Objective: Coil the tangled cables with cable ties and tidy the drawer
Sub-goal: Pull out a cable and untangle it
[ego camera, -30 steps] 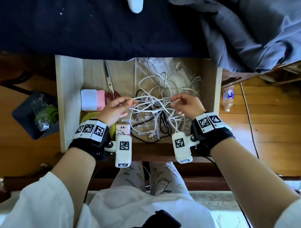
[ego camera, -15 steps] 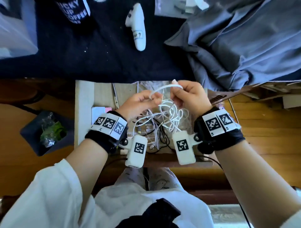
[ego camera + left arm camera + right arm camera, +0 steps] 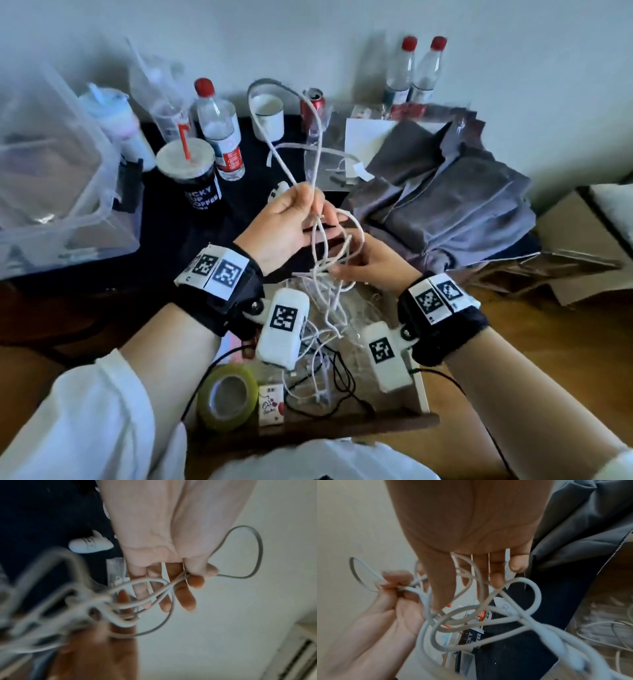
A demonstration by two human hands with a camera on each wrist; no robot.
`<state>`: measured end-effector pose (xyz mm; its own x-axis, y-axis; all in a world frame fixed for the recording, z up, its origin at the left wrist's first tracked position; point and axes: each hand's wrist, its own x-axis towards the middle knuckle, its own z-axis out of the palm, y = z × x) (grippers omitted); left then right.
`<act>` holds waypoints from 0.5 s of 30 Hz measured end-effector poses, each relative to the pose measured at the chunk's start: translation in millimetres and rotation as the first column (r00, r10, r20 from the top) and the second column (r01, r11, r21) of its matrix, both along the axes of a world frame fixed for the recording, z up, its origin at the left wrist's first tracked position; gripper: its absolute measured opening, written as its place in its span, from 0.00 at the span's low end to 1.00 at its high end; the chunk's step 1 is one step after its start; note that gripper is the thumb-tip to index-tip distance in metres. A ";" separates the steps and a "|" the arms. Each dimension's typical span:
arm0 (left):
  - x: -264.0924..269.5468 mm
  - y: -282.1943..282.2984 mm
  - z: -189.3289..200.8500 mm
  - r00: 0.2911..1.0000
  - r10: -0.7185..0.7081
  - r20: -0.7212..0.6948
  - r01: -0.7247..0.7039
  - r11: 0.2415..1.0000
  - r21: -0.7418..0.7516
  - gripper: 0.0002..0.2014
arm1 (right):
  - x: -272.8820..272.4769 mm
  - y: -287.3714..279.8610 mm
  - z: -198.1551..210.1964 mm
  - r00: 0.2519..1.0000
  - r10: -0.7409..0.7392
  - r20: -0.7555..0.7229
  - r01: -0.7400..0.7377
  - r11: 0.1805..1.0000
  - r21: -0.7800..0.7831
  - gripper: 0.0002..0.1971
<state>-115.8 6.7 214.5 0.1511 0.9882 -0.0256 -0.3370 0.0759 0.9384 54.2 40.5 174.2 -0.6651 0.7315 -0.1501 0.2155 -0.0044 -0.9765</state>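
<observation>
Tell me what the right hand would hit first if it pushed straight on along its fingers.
Probably the left hand: the right hand points its fingers into the white cable tangle toward that palm. Depth is unclear.

The left hand [image 3: 171, 536] pinches a white cable [image 3: 257, 545] between thumb and forefinger; one loop arcs out beyond the thumb, others hang tangled below the fingers. The right hand [image 3: 102, 649] reaches into the tangle from beneath.

Tape roll [image 3: 228, 396] in drawer [image 3: 423, 394] left of cables [image 3: 322, 356]; bottles [image 3: 219, 137] behind.
</observation>
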 end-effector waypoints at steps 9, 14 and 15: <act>-17.3 -0.4 -10.2 0.997 0.002 -0.078 -0.005 0.999 -0.038 0.44 | -0.3 5.9 46.5 0.954 -0.190 -0.232 0.172 0.980 -0.095 0.07; -6.2 -8.7 -23.0 0.964 -0.184 -0.191 0.169 0.981 -0.091 0.43 | -5.4 11.4 55.7 0.965 -0.119 -0.235 0.096 0.989 -0.109 0.06; -4.0 -10.3 -22.8 0.950 -0.197 -0.242 0.179 0.979 -0.095 0.34 | -6.9 11.1 55.6 0.972 -0.091 -0.219 0.069 0.992 -0.103 0.05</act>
<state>-119.8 -3.6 191.7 0.3141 0.9366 -0.1552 -0.0670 0.1849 0.9805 47.3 51.6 229.9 -0.6294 0.7735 -0.0753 -0.0119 -0.1065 -0.9942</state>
